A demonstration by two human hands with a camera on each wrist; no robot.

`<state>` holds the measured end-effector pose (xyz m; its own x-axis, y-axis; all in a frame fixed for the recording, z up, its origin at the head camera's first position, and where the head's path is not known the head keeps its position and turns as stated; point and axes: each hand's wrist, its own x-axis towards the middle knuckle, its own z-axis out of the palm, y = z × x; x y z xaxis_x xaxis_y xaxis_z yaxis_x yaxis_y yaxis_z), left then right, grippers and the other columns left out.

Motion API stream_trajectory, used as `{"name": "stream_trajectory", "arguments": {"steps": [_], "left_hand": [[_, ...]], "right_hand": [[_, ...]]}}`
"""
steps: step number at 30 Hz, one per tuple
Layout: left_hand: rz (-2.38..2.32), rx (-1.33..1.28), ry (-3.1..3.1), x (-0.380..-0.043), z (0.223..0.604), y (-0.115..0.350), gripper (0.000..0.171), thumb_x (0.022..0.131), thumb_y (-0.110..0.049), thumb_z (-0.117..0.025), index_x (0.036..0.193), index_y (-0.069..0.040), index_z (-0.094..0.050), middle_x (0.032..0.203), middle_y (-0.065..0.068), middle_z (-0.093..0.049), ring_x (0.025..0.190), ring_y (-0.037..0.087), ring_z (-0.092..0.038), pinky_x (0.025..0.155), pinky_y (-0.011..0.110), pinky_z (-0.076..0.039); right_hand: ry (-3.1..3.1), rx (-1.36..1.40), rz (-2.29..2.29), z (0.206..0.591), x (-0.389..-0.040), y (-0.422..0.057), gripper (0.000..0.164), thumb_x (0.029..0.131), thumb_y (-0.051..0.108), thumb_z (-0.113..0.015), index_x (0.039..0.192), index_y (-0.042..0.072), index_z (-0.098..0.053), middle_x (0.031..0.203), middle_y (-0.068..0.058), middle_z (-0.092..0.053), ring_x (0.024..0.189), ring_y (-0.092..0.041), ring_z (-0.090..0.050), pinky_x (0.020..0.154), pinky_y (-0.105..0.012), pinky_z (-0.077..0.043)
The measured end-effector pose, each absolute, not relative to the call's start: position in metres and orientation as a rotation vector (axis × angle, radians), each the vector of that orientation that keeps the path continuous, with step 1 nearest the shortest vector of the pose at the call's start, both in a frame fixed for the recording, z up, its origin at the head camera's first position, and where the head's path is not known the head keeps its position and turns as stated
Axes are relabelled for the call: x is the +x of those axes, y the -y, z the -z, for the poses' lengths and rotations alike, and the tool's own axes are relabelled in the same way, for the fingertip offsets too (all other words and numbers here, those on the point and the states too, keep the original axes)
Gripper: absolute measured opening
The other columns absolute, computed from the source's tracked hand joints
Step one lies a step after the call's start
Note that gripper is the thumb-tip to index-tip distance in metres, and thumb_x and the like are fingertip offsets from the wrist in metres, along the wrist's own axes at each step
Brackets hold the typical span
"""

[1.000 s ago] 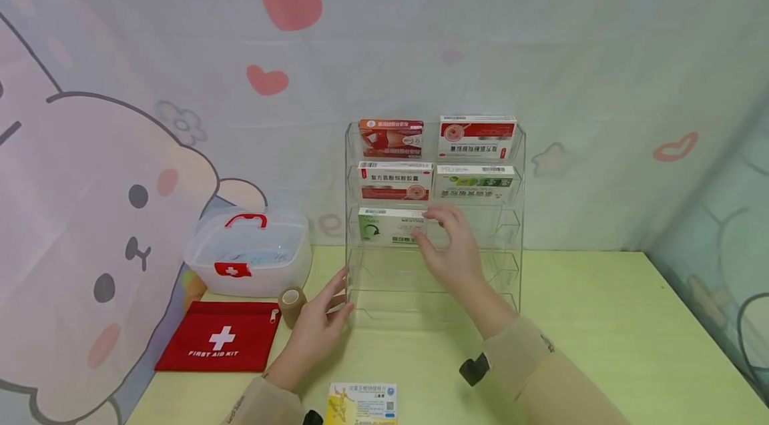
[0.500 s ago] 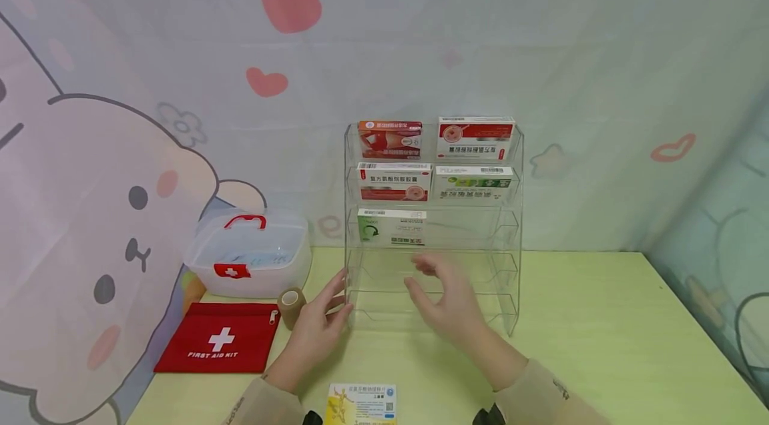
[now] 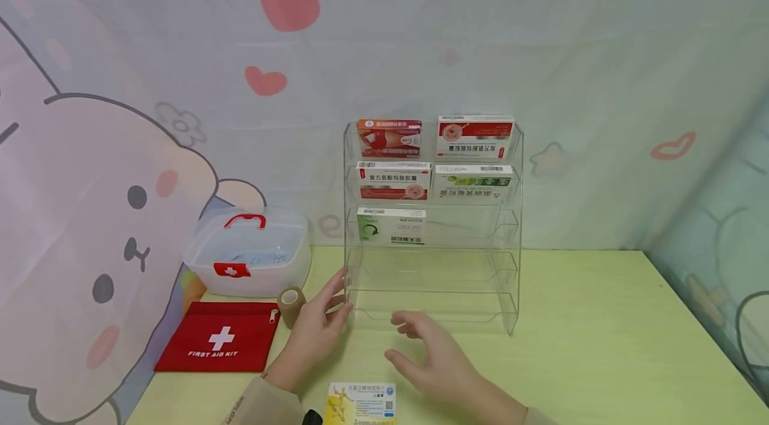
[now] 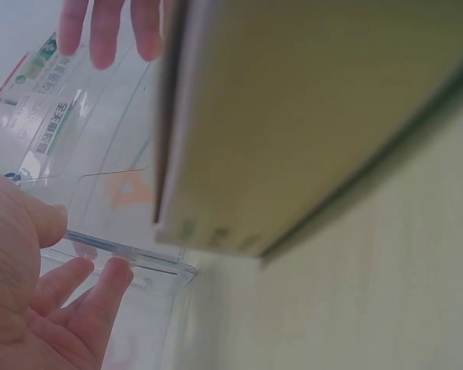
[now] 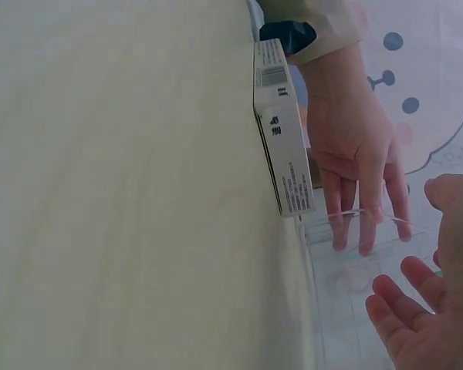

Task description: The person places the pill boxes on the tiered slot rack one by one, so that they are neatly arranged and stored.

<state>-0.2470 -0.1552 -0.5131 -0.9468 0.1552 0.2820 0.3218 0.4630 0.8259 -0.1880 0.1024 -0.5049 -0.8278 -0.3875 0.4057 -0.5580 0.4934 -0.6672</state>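
Observation:
A clear acrylic tiered rack stands on the table, with several medicine boxes on its upper tiers. My left hand holds the rack's left side panel; in the right wrist view the thumb and the fingers lie on opposite faces of it. My right hand is before the lowest tier, thumb and fingers apart, holding nothing. A yellow-and-white medicine box lies near the front, between the forearms. The same box looms large in the left wrist view. The green-and-white box sits at the left of the middle tier.
On the left are a translucent first-aid box with a red handle, a red zip pouch and a brown bandage roll close to my left hand. A printed cloth hangs behind the rack. A dark cable runs at far right.
My right hand has left the green-and-white box on the middle tier and come down and toward the front, fingers parted. The left hand has stayed at the rack's side.

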Motion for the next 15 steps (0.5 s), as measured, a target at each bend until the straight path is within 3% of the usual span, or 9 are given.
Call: {"name": "stream_trajectory", "arguments": {"steps": [15], "left_hand": [[1.493,-0.382,2.561,-0.245,0.51,0.153,0.076,0.096,-0.01,-0.07,0.158,-0.036,-0.035,0.151,0.006,-0.057,0.125,0.028,-0.068,0.1,0.035,-0.059]], "right_hand": [[2.711,0.885,-1.208,0.522,-0.17,-0.104,0.07,0.094,0.06,-0.064,0.147,0.017,-0.051,0.144,0.009,-0.061,0.134,-0.015,-0.059,0.113,-0.043,-0.052]]}}
